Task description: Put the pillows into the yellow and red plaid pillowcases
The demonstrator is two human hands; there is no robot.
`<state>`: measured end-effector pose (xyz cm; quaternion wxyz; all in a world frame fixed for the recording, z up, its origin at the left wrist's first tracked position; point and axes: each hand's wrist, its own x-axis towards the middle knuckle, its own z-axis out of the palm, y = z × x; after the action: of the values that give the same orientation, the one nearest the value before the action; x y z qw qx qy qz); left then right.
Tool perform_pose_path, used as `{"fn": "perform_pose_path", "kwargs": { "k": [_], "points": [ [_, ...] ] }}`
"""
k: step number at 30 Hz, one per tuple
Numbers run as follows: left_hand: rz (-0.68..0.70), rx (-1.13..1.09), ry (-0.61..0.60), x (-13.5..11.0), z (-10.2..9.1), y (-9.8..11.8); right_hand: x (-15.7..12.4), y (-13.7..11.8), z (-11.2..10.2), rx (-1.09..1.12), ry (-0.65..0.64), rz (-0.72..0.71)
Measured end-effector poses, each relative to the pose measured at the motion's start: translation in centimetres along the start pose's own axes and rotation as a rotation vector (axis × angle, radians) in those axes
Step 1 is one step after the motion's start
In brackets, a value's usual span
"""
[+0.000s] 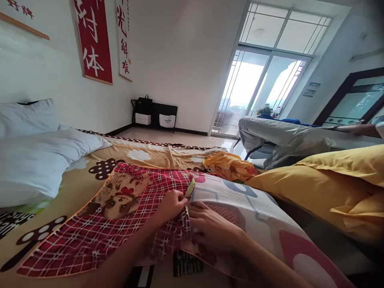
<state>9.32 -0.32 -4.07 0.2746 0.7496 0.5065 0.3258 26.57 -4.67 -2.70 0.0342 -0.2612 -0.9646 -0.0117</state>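
Note:
A red plaid pillowcase (150, 196) with an animal print and orange edging lies flat across the bed. Its right end meets a whitish pillow (255, 208) patterned in pink and grey. My left hand (172, 204) is closed on the pillowcase's edge, pinching it beside a short yellow-green strip. My right hand (207, 222) rests over the pillow's near end, with fingers bent against the seam where the two meet. Its fingertips are partly hidden, and how far the pillow reaches into the pillowcase cannot be made out.
The bed has a tan patterned blanket (105, 154). White pillows (33, 168) lie at the left, yellow bedding (339, 184) at the right, and a crumpled orange cloth (229, 165) behind. Another bed (288, 134) stands beyond, where another person's arm (364, 129) enters from the right.

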Motion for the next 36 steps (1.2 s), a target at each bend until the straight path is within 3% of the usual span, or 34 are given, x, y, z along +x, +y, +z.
{"fn": "perform_pose_path", "kwargs": {
  "k": [2, 4, 7, 9, 14, 21, 25, 28, 32, 36],
  "points": [
    [-0.009, 0.011, -0.016, -0.5, -0.3, -1.4, -4.4, 0.2, 0.1, -0.097, 0.033, 0.063],
    [0.003, 0.033, -0.025, -0.8, -0.5, -1.8, -8.7, 1.0, 1.4, -0.264, 0.131, 0.222],
    [0.017, 0.134, -0.003, -1.0, -0.3, -0.5, -13.2, 2.7, 4.1, -0.469, 0.338, 0.523],
    [0.05, 0.225, 0.004, -0.9, 0.0, 1.0, -14.2, 3.7, 5.4, -0.469, 0.378, 0.654],
    [0.121, 0.423, -0.046, -0.5, 0.4, 3.6, -11.5, 4.6, 5.3, -0.158, 0.308, 0.663],
    [-0.065, 0.529, -0.012, 3.7, -1.2, 2.6, -9.1, 2.8, 0.9, 0.063, 0.28, 0.658],
    [-0.069, 0.485, 0.012, 6.0, -1.0, 2.3, -8.2, 0.6, -0.8, 0.107, 0.356, 0.612],
    [-0.051, 0.451, 0.065, 6.2, -0.4, 3.2, -6.9, -0.5, -1.4, 0.119, 0.393, 0.594],
    [0.014, 0.419, 0.085, 5.5, -0.1, 5.4, -4.3, -1.1, -0.6, 0.152, 0.447, 0.55],
    [0.068, 0.439, 0.096, 4.8, -0.8, 5.7, -1.1, -1.9, 2.9, 0.202, 0.41, 0.612]
  ]
}}
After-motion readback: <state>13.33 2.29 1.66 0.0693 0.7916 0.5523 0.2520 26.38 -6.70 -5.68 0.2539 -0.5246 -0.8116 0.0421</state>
